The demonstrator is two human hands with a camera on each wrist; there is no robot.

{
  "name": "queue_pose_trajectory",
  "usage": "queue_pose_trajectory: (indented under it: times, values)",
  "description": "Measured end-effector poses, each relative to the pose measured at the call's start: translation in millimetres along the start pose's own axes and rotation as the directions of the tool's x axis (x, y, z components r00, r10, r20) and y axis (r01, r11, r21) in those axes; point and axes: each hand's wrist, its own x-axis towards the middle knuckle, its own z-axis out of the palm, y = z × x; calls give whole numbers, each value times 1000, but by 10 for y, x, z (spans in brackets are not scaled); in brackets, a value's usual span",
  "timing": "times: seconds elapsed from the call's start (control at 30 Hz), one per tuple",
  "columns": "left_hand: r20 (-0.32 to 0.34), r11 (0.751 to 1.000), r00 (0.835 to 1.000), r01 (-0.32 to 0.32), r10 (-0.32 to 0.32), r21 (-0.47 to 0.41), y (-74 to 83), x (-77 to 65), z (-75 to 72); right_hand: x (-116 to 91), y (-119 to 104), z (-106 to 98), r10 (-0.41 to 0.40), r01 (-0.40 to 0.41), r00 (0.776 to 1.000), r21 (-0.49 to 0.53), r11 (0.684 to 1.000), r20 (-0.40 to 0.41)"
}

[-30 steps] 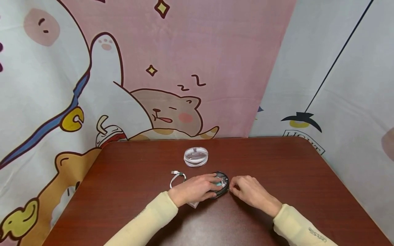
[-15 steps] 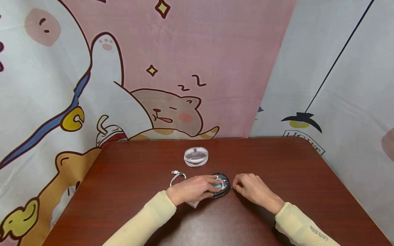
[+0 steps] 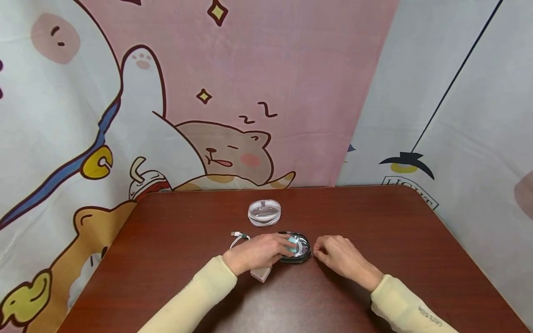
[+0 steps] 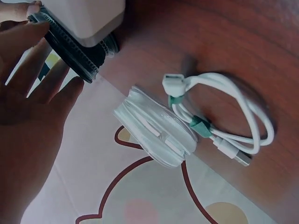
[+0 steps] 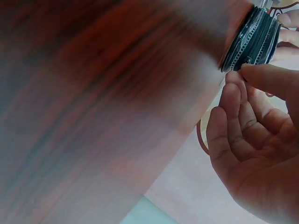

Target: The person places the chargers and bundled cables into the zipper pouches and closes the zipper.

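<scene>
Your left hand (image 3: 259, 252) lies over the one black pouch (image 3: 300, 251), fingers extended and unclenched, resting on its clear face. Your right hand (image 3: 340, 255) pinches the single zipper pull (image 5: 248, 60) between thumb and forefinger at the pouch's right end, the remaining fingers bent. That pouch sits near the middle of the table (image 3: 374, 222), between your two hands. Around it you have three more things: one white block (image 3: 260, 274), just on your side of the left hand; one coiled white cable (image 3: 238, 239) beyond your left wrist, fastened with two green ties (image 4: 201, 126); and one clear pouch (image 3: 264, 214) trimmed in white, apart toward the far edge. Two pale sleeves (image 3: 204, 289) cover your forearms.
</scene>
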Motion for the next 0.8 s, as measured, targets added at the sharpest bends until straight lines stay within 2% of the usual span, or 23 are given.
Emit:
queue_pose_trajectory:
  times: [0.07, 0.17, 0.37, 0.5, 0.63, 0.8]
  values:
    - [-28, 1000, 1000, 2, -3, -26, -1, 8, 11, -3, -8, -1, 6, -6, 1000, 4, 1000, 2]
    - [-70, 1000, 998, -2, 1, -15, 6, 26, 37, -13, -19, -8, 7, -7, 1000, 23, 1000, 21]
    - [-112, 995, 994, 3, 8, 99, 42, 94, 64, -16, -27, -1, 1, -4, 999, 60, 998, 51]
    - [-90, 990, 996, -1, 14, 144, 53, 110, 72, -15, -22, 6, -8, 4, 999, 63, 998, 53]
    - [-48, 992, 999, 3, 3, 122, 57, 100, 67, -15, -13, 6, -9, 6, 999, 50, 999, 48]
    - [-28, 993, 1000, -4, 8, 122, 55, 109, 67, -2, -8, 0, 11, -11, 999, 9, 1000, 33]
